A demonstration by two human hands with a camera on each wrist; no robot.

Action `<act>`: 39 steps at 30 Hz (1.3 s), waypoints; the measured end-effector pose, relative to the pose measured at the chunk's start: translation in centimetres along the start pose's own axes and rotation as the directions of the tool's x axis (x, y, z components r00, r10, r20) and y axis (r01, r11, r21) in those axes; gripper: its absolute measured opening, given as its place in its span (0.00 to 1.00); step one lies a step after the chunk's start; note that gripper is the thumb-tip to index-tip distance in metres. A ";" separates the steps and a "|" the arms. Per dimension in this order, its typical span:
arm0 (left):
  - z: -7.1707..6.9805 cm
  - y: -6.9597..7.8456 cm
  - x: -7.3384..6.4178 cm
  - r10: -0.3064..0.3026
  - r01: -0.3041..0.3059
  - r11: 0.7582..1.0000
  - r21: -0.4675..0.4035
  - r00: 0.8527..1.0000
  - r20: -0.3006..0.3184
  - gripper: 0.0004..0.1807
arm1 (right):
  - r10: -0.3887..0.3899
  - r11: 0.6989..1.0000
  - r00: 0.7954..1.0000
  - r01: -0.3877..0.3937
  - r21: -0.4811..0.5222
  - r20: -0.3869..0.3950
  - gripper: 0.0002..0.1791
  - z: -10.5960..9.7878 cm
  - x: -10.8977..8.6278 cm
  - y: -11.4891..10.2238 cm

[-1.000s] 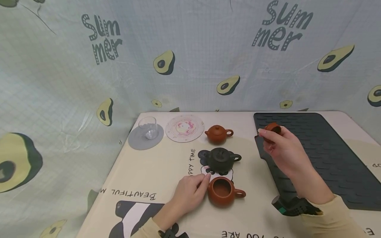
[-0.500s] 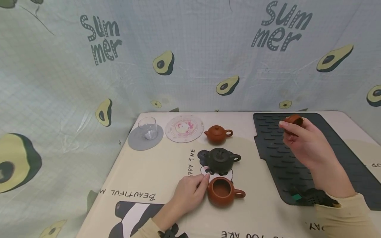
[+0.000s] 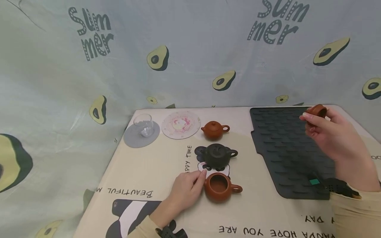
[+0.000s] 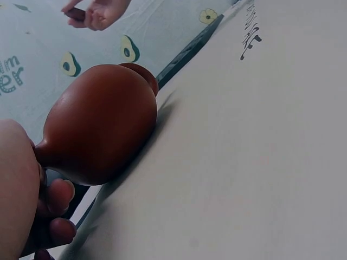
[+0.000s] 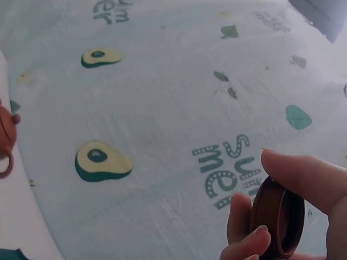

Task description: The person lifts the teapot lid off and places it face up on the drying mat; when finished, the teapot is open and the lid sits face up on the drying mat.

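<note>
My left hand (image 3: 186, 188) pinches the spout of a lidless reddish-brown clay teapot (image 3: 218, 195) on the table. Its round body (image 4: 103, 124) fills much of the left wrist view, the spout end hidden among the fingers. My right hand (image 3: 336, 132) is raised over the far right of the dark mat and holds a small round, hollow teapot lid (image 3: 318, 110) of similar clay between thumb and fingers. In the right wrist view the hollow side of the lid (image 5: 276, 216) faces right; fingers cover part of it. A black teapot (image 3: 217, 157) stands just behind the lidless one.
Farther back sits a small lidded brown teapot (image 3: 213, 130). A pink-patterned round mat (image 3: 169, 132) and a grey coaster (image 3: 131, 140) with a clear glass (image 3: 143, 125) lie at the back left. The ridged dark mat (image 3: 276, 148) covers the right side.
My right hand has carried the lid rightward and toward the back across the dark mat. The left hand keeps its hold on the teapot's spout. The head view has shifted slightly.
</note>
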State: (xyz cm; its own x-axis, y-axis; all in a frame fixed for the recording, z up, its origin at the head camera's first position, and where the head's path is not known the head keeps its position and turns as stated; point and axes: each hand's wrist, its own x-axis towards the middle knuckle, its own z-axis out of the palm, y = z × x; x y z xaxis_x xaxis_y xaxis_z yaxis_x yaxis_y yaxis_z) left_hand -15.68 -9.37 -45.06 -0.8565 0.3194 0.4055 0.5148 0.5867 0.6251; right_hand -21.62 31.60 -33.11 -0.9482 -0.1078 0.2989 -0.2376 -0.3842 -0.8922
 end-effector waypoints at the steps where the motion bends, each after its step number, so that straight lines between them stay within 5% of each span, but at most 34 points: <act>1: 0.0 -0.1 0.1 0.002 -0.002 1.000 -0.001 1.000 -0.005 0.24 | 0.001 0.999 0.999 -0.002 -0.038 -0.039 0.09 -0.2 0.0 -0.2; 8: 0.2 -0.4 0.4 0.009 -0.010 1.000 -0.016 1.000 -0.020 0.24 | 0.042 0.990 0.964 -0.076 -0.120 -0.261 0.16 -2.1 -0.3 -1.0; 15: 0.6 -0.5 0.9 0.026 -0.026 1.000 -0.017 1.000 0.006 0.23 | 0.058 0.978 0.953 -0.114 -0.173 -0.297 0.15 -4.9 -0.8 -1.1; 20: 0.4 -0.4 0.7 0.023 -0.023 1.000 -0.015 1.000 -0.004 0.25 | 0.098 0.964 0.922 -0.181 -0.193 -0.374 0.18 -6.3 -0.9 -0.4; 24: 0.3 -0.5 0.4 0.008 -0.008 1.000 -0.010 1.000 0.001 0.25 | 0.085 0.906 0.838 -0.290 -0.308 -0.539 0.28 -7.1 -0.9 0.6; 28: 0.3 -0.6 0.5 0.004 -0.004 1.000 0.000 1.000 -0.003 0.24 | 0.052 0.736 0.697 -0.510 -0.444 -0.715 0.45 -7.9 -0.7 1.0; 31: 0.2 -0.6 0.5 -0.002 0.002 1.000 0.004 1.000 0.001 0.24 | 0.052 0.655 0.616 -0.615 -0.438 -0.786 0.55 -8.6 -0.7 1.4; 36: 0.1 -0.6 0.4 -0.004 0.004 1.000 -0.008 1.000 0.010 0.24 | 0.048 0.632 0.503 -0.684 -0.364 -0.863 0.57 -9.3 -1.0 2.3; 39: 0.4 -0.6 0.4 -0.005 0.006 1.000 -0.012 1.000 0.010 0.24 | 0.026 0.664 0.461 -0.671 -0.330 -0.887 0.51 -9.8 -1.2 2.6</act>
State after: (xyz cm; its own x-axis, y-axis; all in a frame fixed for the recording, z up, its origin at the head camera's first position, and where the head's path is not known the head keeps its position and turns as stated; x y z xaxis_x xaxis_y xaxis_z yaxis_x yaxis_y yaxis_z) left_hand -16.33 -9.33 -45.56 -0.8596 0.3237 0.3954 0.5104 0.5792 0.6356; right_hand -23.20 39.71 -39.11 -0.6307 0.7536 -0.1851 0.4091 0.1202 -0.9046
